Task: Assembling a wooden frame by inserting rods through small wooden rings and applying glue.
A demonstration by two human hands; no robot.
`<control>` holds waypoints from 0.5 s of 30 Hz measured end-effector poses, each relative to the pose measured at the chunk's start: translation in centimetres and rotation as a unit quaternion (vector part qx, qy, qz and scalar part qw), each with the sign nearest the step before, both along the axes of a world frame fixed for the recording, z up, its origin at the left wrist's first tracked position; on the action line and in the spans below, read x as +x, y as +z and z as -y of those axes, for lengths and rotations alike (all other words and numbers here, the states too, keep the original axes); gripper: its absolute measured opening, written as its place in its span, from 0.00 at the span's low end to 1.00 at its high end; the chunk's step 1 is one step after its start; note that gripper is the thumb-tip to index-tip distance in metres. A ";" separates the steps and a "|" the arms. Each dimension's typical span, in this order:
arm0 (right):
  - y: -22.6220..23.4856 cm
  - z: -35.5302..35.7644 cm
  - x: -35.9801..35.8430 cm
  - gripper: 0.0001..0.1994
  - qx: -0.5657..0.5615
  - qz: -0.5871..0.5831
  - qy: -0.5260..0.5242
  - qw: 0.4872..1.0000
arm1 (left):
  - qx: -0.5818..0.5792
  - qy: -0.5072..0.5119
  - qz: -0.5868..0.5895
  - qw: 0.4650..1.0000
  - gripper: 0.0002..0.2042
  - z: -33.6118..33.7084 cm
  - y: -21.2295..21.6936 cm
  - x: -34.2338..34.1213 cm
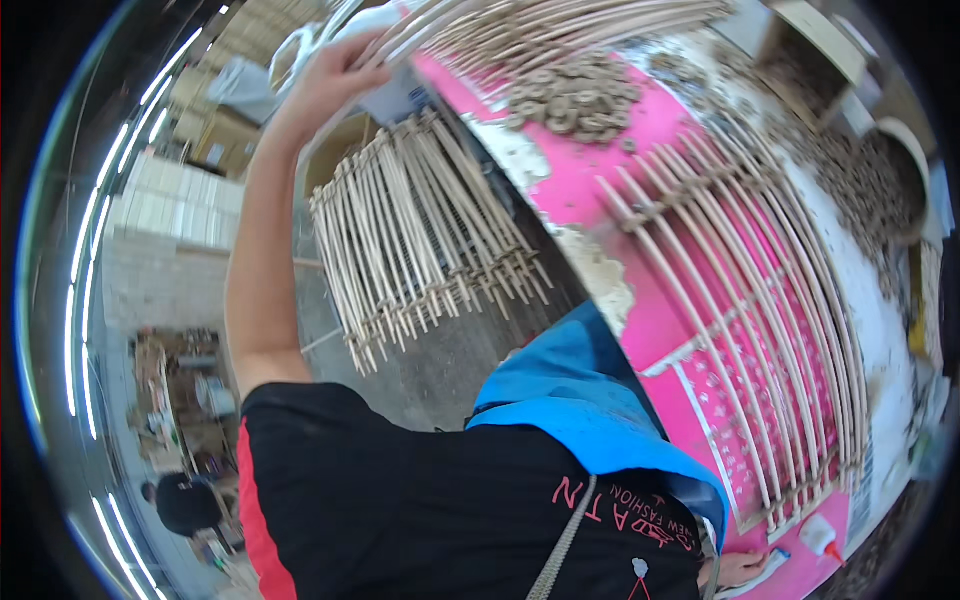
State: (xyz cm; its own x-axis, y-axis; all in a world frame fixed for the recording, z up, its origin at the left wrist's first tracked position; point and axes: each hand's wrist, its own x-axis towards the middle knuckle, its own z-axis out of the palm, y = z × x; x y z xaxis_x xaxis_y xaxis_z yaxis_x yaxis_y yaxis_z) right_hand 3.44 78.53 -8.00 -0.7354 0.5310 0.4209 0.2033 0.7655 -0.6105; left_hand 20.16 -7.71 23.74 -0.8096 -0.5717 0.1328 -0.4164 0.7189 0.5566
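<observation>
Raised at the upper left, my left hand (335,78) is closed around pale wooden rods (405,35), whose far ends run out past the top of the view. At the lower right my right hand (738,570) rests on the pink tabletop (660,305), fingers stretched out beside a small white-and-blue item (770,572); its wrist is hidden by my shirt. Near that hand lie a white squeeze bottle with a red tip (822,538) and the near end of a rack of rods joined by crosspieces (750,300).
Ring-shaped wooden pieces (580,98) are heaped on the table, with more rods (560,30) behind. A stack of assembled rod racks (420,220) stands left of the table. Loose pieces spill from a round container (890,185) at right. Another person (188,503) is far left.
</observation>
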 end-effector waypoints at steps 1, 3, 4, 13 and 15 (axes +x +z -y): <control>0.2 1.3 -0.5 0.16 0.000 0.005 0.022 1.000 | 0.025 0.050 -0.017 0.998 0.30 0.9 -1.0 4.0; 0.5 4.2 -1.5 0.16 0.004 0.009 0.072 0.997 | 0.103 0.171 -0.059 0.978 0.29 3.1 -4.9 14.1; 0.6 5.9 -2.0 0.16 0.007 0.011 0.094 0.995 | 0.153 0.234 -0.082 0.957 0.29 4.5 -7.8 18.5; 2.2 15.6 -3.6 0.15 0.066 0.034 0.201 0.977 | 0.267 0.511 -0.201 0.792 0.23 12.4 -39.4 33.9; 2.0 16.6 -3.8 0.15 0.081 0.040 0.206 0.974 | 0.285 0.548 -0.215 0.757 0.23 13.6 -42.7 30.7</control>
State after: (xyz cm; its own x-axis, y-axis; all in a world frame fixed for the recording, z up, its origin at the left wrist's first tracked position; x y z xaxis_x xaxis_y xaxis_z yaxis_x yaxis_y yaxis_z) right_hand -0.39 61.90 -5.99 -0.9057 0.1154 0.4079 -0.0994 0.8776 -0.4689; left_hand 50.89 -21.29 -18.98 0.2399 -0.9318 -0.2725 -0.2814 -0.3353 0.8991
